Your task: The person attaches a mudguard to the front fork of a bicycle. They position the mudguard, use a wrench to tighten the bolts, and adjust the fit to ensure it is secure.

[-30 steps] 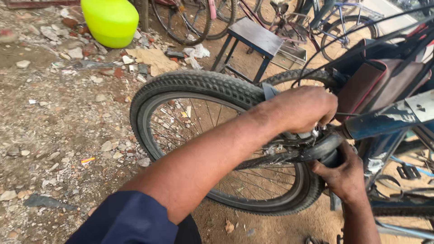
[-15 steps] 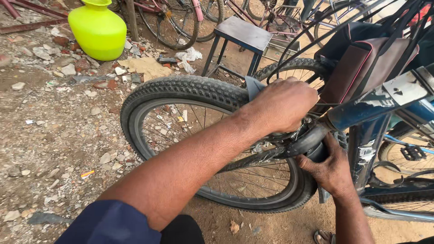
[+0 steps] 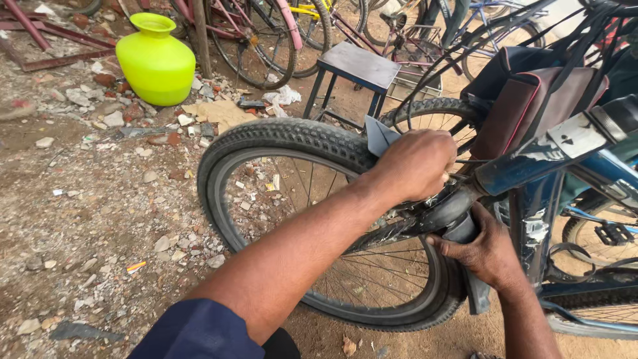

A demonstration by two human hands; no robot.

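Two hands on a bicycle wheel

Both hands work at the black tyre (image 3: 279,136) of a blue-framed bicycle (image 3: 531,219). The left hand (image 3: 415,163) is curled shut over the tyre's top, a grey patch (image 3: 379,136) sticking out behind its knuckles. Below those fingers, the right hand (image 3: 488,249) grips a black mudguard (image 3: 465,266). Far beyond the fingertips stands a yellow-green pot (image 3: 154,60).

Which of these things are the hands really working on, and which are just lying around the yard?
In hand: left hand, right hand, black mudguard, bicycle wheel.
Lying about: yellow-green pot, small stool, stones, parked bicycles.
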